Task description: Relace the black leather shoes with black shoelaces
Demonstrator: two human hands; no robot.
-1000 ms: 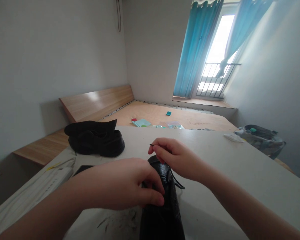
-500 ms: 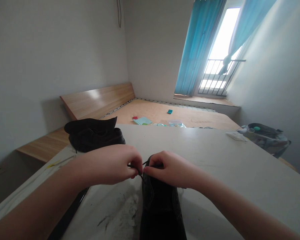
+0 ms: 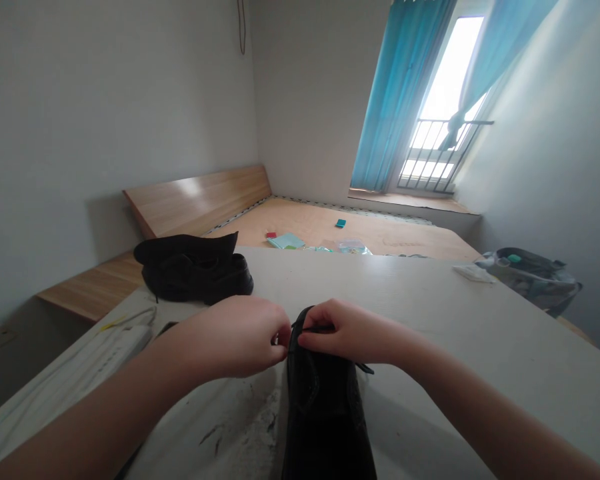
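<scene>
A black shoe lies on the white table, its near end cut off by the bottom edge. My left hand is at the shoe's far left edge, fingertips pinched together; what is between them is too small to make out. My right hand rests over the far part of the shoe, with thumb and fingers closed on a dark lace. A loose lace end sticks out below the right hand. Another black shoe sits beyond my left hand.
A white power strip and cables lie at the left. White tissue is near the table's right edge, beside a bag-like bin. Beyond the table is a wooden bed board with small packets.
My left hand has moved slightly right, close against the shoe's edge, and the lace that showed between its fingers is now hidden. The view has shifted a little.
</scene>
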